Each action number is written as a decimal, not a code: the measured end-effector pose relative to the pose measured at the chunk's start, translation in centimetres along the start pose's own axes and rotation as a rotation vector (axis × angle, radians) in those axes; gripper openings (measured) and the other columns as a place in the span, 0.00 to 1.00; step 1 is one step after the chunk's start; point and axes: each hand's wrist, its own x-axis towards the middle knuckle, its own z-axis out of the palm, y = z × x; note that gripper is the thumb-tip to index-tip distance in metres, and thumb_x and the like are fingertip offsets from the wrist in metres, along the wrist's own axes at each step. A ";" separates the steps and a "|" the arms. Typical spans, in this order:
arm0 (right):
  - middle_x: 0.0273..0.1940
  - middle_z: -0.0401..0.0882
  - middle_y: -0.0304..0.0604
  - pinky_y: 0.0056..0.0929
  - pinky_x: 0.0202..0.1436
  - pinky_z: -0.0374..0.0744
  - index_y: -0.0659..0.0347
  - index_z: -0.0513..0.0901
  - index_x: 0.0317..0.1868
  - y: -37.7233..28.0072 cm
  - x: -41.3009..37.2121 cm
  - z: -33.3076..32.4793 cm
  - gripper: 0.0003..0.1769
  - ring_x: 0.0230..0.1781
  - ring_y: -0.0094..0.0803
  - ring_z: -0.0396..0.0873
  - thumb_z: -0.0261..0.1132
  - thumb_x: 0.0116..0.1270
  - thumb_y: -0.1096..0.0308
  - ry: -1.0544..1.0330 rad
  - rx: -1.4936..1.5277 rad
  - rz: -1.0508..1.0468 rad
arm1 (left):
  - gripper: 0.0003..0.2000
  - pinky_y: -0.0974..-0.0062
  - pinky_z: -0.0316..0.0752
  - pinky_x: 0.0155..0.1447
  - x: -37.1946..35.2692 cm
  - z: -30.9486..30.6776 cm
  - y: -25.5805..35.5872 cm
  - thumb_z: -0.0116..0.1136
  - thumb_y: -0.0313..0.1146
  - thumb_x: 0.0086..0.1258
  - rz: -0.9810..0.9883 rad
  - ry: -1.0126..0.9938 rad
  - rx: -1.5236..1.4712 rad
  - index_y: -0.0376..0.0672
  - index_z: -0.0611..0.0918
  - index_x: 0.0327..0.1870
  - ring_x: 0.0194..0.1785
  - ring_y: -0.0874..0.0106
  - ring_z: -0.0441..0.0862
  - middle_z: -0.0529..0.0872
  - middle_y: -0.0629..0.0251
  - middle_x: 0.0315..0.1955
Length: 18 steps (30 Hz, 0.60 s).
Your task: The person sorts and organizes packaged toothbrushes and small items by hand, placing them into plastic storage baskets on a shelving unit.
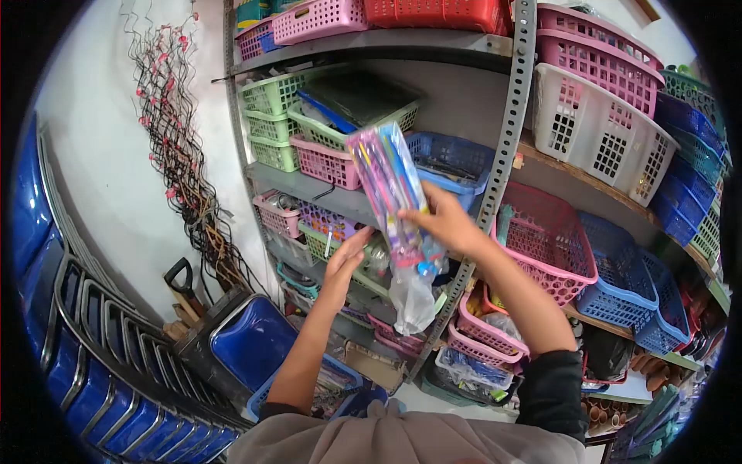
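Note:
My right hand [444, 220] grips a long clear plastic packet of colourful pens [390, 193], held upright in front of the metal shelving. The packet's loose clear end [413, 298] hangs down below my fingers. My left hand [345, 263] is raised just left of the packet's lower part, fingers apart, near or brushing the plastic; it holds nothing. Behind the packet sit a blue basket [456, 162] and a pink basket [325, 162] on a grey shelf.
A perforated metal shelf post [506, 147] stands just right of the packet. Green, pink, white, red and blue plastic baskets fill the shelves. Stacked blue chairs [100, 340] line the left wall. A string of wire with pink lights [178, 139] hangs on the wall.

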 end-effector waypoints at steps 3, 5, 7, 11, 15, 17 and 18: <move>0.29 0.81 0.54 0.33 0.37 0.80 0.67 0.74 0.43 -2.1 4.4 -3.6 0.22 0.33 0.32 0.84 0.71 0.61 0.58 0.118 -0.227 0.004 | 0.22 0.67 0.52 0.75 4.8 1.0 0.9 0.46 0.28 0.72 0.057 -0.055 0.160 0.39 0.68 0.68 0.74 0.66 0.60 0.68 0.59 0.68; 0.31 0.82 0.59 0.41 0.37 0.80 0.66 0.73 0.41 -3.8 7.3 -5.4 0.20 0.35 0.48 0.85 0.69 0.61 0.60 0.164 -0.446 0.107 | 0.22 0.67 0.53 0.74 7.9 1.2 0.6 0.47 0.25 0.71 0.199 -0.089 0.389 0.42 0.71 0.66 0.74 0.66 0.60 0.69 0.60 0.67; 0.34 0.83 0.59 0.45 0.40 0.80 0.65 0.72 0.43 -2.1 10.7 -6.6 0.19 0.39 0.47 0.85 0.68 0.60 0.62 0.285 -0.822 -0.024 | 0.22 0.65 0.53 0.74 10.9 1.1 0.2 0.49 0.24 0.69 0.292 -0.104 0.482 0.44 0.72 0.65 0.73 0.64 0.61 0.69 0.59 0.67; 0.41 0.83 0.59 0.50 0.45 0.80 0.62 0.73 0.47 2.3 16.0 -7.6 0.20 0.45 0.51 0.83 0.68 0.58 0.64 0.229 -0.992 0.122 | 0.23 0.59 0.55 0.73 14.8 1.9 -0.1 0.52 0.26 0.67 0.396 -0.044 0.775 0.47 0.72 0.65 0.71 0.58 0.62 0.68 0.59 0.67; 0.47 0.81 0.57 0.51 0.51 0.79 0.60 0.78 0.52 8.8 19.5 -7.7 0.21 0.50 0.56 0.80 0.66 0.58 0.65 0.254 -1.092 0.458 | 0.24 0.52 0.50 0.74 17.7 2.0 -2.8 0.54 0.32 0.67 0.503 0.026 1.139 0.48 0.70 0.67 0.73 0.57 0.59 0.67 0.61 0.69; 0.52 0.80 0.57 0.54 0.54 0.78 0.59 0.78 0.57 10.1 20.7 -8.1 0.24 0.54 0.56 0.79 0.65 0.58 0.65 0.216 -1.072 0.622 | 0.25 0.50 0.50 0.73 18.4 1.9 -3.9 0.54 0.34 0.67 0.437 -0.048 1.229 0.49 0.69 0.67 0.72 0.58 0.59 0.67 0.64 0.68; 0.56 0.78 0.55 0.59 0.56 0.75 0.58 0.76 0.60 10.8 21.2 -8.4 0.25 0.57 0.55 0.76 0.64 0.60 0.65 0.103 -1.074 0.814 | 0.26 0.54 0.52 0.71 18.4 1.8 -4.6 0.57 0.35 0.66 0.468 -0.029 1.217 0.49 0.69 0.66 0.71 0.59 0.60 0.69 0.65 0.67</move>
